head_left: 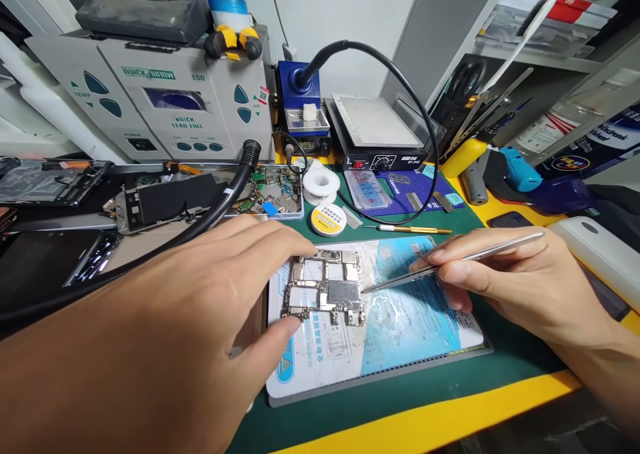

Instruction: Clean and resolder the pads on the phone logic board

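A small circuit board (343, 293) with dark and silver chips lies on a blue and white pad (400, 334). My left hand (215, 294) reaches in from the left, its forefinger at the board's top left corner and its thumb at the lower left edge, holding the board between them. In my right hand (510, 281) are metal tweezers (415, 277), pinched between thumb and fingers. Their tips point left and are at the board's right edge; whether they touch it cannot be made out.
Behind the pad stand a solder spool (321, 184), a round tin (329, 219) and a gold-handled tool (415, 229). A thick black hose (220, 217) crosses the left side. Further back are a hot-air station (185, 134) and a heating plate (377, 124).
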### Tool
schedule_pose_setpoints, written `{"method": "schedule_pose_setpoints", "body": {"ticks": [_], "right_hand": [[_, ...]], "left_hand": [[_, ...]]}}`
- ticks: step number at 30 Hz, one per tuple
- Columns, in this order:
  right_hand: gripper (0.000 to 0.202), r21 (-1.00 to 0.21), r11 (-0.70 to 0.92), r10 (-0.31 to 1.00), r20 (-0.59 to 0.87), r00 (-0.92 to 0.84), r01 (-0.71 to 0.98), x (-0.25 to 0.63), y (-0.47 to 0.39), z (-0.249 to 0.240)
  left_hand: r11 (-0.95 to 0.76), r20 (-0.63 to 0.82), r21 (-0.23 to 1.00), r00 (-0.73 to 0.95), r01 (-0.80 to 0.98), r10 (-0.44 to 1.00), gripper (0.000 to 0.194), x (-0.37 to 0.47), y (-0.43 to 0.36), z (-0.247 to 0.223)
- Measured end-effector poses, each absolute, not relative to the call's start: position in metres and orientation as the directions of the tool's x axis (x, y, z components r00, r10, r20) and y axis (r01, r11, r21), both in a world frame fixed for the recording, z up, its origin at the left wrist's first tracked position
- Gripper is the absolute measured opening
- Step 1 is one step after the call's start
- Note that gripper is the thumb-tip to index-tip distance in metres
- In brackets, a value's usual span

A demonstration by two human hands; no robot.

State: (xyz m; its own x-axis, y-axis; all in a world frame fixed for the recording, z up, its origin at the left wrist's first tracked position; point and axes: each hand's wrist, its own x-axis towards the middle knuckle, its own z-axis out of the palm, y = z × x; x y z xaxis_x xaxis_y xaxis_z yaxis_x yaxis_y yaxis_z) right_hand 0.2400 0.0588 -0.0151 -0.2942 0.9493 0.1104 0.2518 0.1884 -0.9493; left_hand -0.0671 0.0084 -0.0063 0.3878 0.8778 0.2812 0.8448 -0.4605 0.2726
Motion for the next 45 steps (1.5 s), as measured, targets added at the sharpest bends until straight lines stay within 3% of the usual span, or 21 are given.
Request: {"method": "schedule_pose_setpoints", "body": {"ticks": [9, 24, 33, 39, 45], "right_hand": [[0.010, -0.943, 0.199, 0.947, 0.115, -0.300, 0.266, 0.247, 0.058, -0.016], [0.012, -0.927, 0.241, 0.943, 0.154, -0.294, 0.287, 0.244, 0.056, -0.011], [0.015, -0.919, 0.272, 0.941, 0.193, -0.277, 0.285, 0.244, 0.055, -0.013], [0.018, -0.897, 0.330, 0.925, 0.245, -0.289, 0.293, 0.243, 0.052, -0.013], [0.014, -0.904, 0.330, 0.929, 0.259, -0.264, 0.271, 0.242, 0.052, -0.011]], "left_hand": [[-0.445, 0.280, 0.341, 0.362, 0.828, 0.889, 0.039, -0.066, 0.010, -0.004], [-0.455, 0.248, 0.224, 0.401, 0.862, 0.882, 0.036, -0.069, 0.010, -0.004], [-0.576, 0.244, 0.396, 0.523, 0.715, 0.817, 0.038, -0.075, 0.027, -0.008], [-0.530, 0.181, 0.420, 0.504, 0.737, 0.844, 0.047, -0.077, 0.033, -0.008], [-0.412, 0.174, 0.301, 0.375, 0.860, 0.910, 0.050, -0.075, 0.022, 0.005]]}}
